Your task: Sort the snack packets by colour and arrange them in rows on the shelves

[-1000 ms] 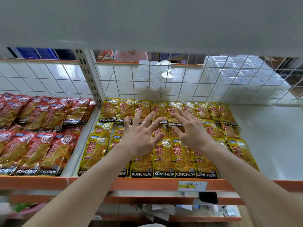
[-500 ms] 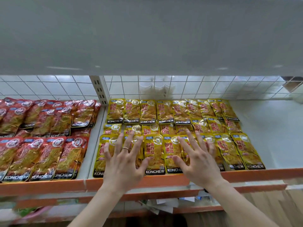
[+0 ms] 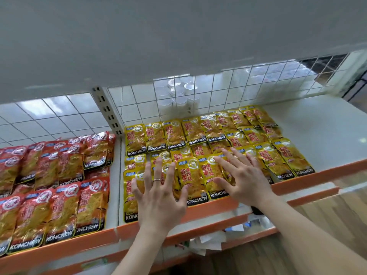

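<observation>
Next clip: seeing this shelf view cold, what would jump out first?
The block of yellow packets, laid in overlapping rows on the right-hand shelf section, draws the eye first, with the red packets massed on the section to its left. Over the yellow front row, the left hand and right hand are spread with straight fingers, holding nothing. An orange shelf lip runs along the front.

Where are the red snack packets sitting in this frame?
In the head view, the red packets lie on the left shelf bay, separated by the white upright post from the yellow packets on their right.
</observation>
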